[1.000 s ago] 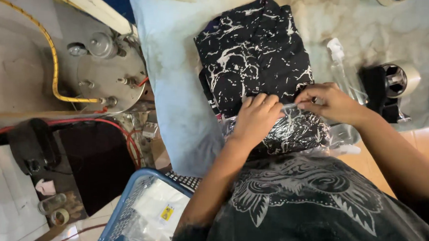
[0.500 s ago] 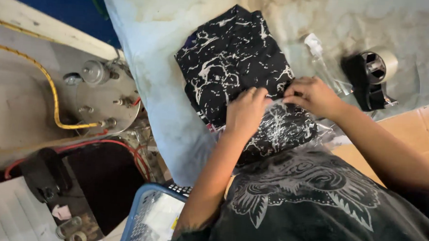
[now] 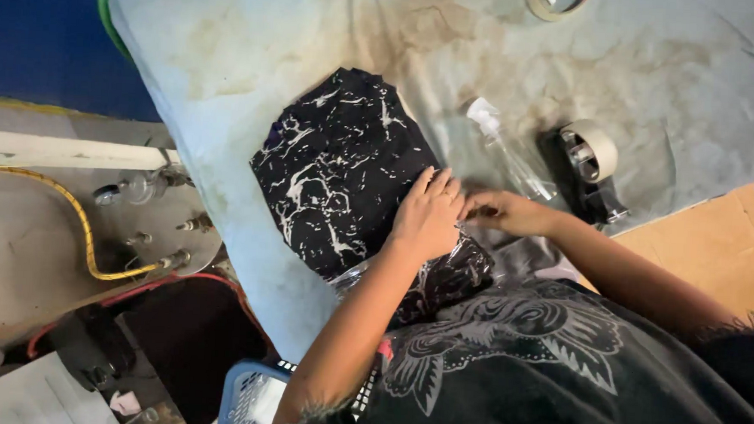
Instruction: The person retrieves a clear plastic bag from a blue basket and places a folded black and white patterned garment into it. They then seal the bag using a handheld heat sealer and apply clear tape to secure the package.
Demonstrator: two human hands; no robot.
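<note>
since the earlier frame both hands sit a bit further down the folded garment, w/ the whole bench looking shifted in view as the head camera has moved; a tape roll at the far edge now shows.

left hand (image 3: 427, 216) lies flat, fingers together & stretched, palm pressed on the near-right part of the folded black garment w/ white marbled print (image 3: 336, 171). not gripping, just pressing. right hand (image 3: 499, 211) is just beside it, fingertips pinched on the edge of the clear plastic bag (image 3: 455, 272) at the garment's near end; exactly how tight, can't tell.

garment lies roughly mid-bench, nearer the left edge & tilted, its near end inside the shiny bag, which hangs toward the near edge by the person's dark printed shirt (image 3: 524, 357).

right of the hands, a clear plastic spray bottle (image 3: 505, 150) lies on its side on the cloth. beyond that, nearer the right side, a black tape dispenser w/ pale roll (image 3: 593, 167). at the far edge, a loose tape roll (image 3: 557, 1), cut by the frame.

all rests on a stained pale blue padded bench (image 3: 248, 50). off its left edge: metal panel w/ fittings & a yellow hose (image 3: 80, 222). by the near-left corner, below, a blue plastic basket (image 3: 251, 399).
</note>
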